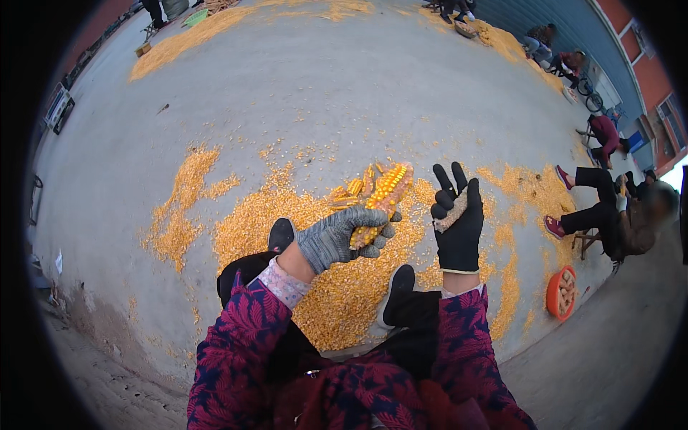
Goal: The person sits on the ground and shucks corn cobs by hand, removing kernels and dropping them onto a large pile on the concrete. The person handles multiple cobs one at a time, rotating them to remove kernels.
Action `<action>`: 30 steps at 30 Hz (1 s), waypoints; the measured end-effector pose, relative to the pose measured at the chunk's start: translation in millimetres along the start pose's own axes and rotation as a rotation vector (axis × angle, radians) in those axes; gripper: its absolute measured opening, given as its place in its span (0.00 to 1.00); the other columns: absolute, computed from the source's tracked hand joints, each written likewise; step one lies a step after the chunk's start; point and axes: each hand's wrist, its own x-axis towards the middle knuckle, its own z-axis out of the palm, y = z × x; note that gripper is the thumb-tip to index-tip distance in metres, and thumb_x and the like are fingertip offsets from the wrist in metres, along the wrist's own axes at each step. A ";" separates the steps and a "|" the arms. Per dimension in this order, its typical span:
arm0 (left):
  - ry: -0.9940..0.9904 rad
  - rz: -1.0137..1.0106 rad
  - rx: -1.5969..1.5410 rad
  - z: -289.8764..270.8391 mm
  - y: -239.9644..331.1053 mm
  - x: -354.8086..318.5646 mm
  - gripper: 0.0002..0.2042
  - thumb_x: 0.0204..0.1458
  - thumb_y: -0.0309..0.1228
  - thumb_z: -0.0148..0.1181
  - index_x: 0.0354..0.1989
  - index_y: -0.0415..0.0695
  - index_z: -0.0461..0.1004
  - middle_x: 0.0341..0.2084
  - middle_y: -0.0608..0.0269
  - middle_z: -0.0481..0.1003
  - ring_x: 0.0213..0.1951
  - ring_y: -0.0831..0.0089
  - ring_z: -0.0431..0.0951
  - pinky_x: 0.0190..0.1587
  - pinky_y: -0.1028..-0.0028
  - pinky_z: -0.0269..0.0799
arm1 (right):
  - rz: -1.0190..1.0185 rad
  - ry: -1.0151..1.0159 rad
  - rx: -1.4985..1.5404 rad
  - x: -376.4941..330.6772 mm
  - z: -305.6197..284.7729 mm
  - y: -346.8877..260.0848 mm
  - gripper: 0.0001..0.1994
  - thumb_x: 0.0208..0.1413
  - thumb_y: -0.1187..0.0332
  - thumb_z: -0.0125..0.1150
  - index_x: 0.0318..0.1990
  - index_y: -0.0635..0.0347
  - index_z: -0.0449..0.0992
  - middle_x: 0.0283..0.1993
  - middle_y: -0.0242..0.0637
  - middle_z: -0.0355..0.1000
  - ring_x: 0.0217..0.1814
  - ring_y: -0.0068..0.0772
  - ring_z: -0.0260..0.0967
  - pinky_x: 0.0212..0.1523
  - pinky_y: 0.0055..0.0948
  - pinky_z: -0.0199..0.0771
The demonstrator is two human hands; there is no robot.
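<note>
My left hand (335,236), in a grey knitted glove, is closed around a corn cob (390,188). Yellow kernels still cover part of that cob, while other stretches of it are stripped. In a black glove, my right hand (460,242) holds a short, bare corncob (451,213) against its palm, with some fingers stretched upward. The two hands are apart, side by side over a wide heap of loose kernels (330,315). Just beyond my left hand lie several more corn cobs (352,188) on the kernels, partly hidden by the held one.
My shoes (398,287) flank the heap. An orange-red basin (561,294) with bare cobs stands at the right, near a seated co-worker (638,222) handling a cob. Other people sit farther back by kernel strips (494,39). More kernels (183,204) lie on the concrete at left.
</note>
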 end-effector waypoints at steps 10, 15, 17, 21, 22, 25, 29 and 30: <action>-0.097 -0.090 0.529 12.2 -3.9 -5.6 0.14 0.49 0.37 0.57 0.36 0.39 0.70 0.21 0.63 0.71 0.20 0.79 0.71 0.20 0.80 0.66 | -0.336 -0.259 -1.278 -12.9 38.4 23.3 0.11 0.42 0.76 0.58 0.37 0.61 0.75 0.44 0.41 0.70 0.49 0.37 0.66 0.49 0.34 0.64; -0.134 -0.113 0.368 17.7 -20.1 3.8 0.14 0.49 0.38 0.56 0.33 0.38 0.71 0.15 0.65 0.67 0.15 0.80 0.67 0.18 0.80 0.62 | -0.282 -0.021 -1.222 -23.5 35.6 26.1 0.02 0.47 0.76 0.56 0.30 0.64 0.71 0.31 0.35 0.70 0.33 0.24 0.68 0.34 0.24 0.66; -0.056 -0.031 0.426 18.4 -31.5 3.5 0.15 0.49 0.35 0.55 0.39 0.36 0.68 0.17 0.64 0.68 0.15 0.79 0.67 0.19 0.78 0.64 | -0.236 0.124 -1.190 -24.7 31.0 33.8 0.04 0.49 0.73 0.57 0.26 0.64 0.72 0.25 0.33 0.70 0.28 0.22 0.67 0.31 0.24 0.66; 0.378 -0.005 1.129 9.6 -52.7 26.0 0.25 0.45 0.34 0.57 0.51 0.35 0.61 0.26 0.56 0.73 0.27 0.69 0.75 0.31 0.71 0.72 | -0.206 0.352 -1.196 -15.8 11.7 47.0 0.11 0.50 0.68 0.58 0.21 0.65 0.71 0.19 0.32 0.69 0.22 0.21 0.64 0.25 0.23 0.63; 0.484 0.320 1.650 -9.2 -63.4 30.2 0.29 0.42 0.33 0.58 0.55 0.38 0.59 0.31 0.49 0.74 0.35 0.59 0.76 0.37 0.67 0.71 | -0.114 0.456 -1.170 -11.9 3.7 54.5 0.09 0.50 0.69 0.59 0.23 0.64 0.72 0.20 0.33 0.69 0.20 0.23 0.63 0.23 0.25 0.62; 0.462 0.100 1.771 4.0 -51.8 27.2 0.29 0.40 0.33 0.59 0.52 0.36 0.60 0.32 0.45 0.73 0.37 0.55 0.76 0.38 0.64 0.71 | 0.071 0.574 -0.587 4.6 -24.2 49.5 0.09 0.52 0.67 0.56 0.28 0.65 0.71 0.20 0.34 0.67 0.21 0.27 0.65 0.23 0.28 0.64; 0.404 0.008 1.141 4.5 -39.8 29.4 0.24 0.42 0.34 0.61 0.48 0.37 0.62 0.24 0.56 0.73 0.24 0.67 0.75 0.28 0.72 0.72 | 0.179 0.260 -0.430 2.8 -15.8 20.7 0.18 0.56 0.60 0.46 0.43 0.69 0.70 0.36 0.42 0.71 0.39 0.36 0.70 0.41 0.30 0.70; 0.338 -0.080 0.836 6.4 -33.2 26.1 0.23 0.43 0.34 0.61 0.47 0.38 0.63 0.22 0.59 0.72 0.21 0.71 0.75 0.25 0.74 0.71 | 0.185 0.231 -0.407 -2.2 -3.7 11.4 0.21 0.56 0.59 0.44 0.47 0.69 0.69 0.42 0.45 0.71 0.45 0.38 0.69 0.45 0.30 0.69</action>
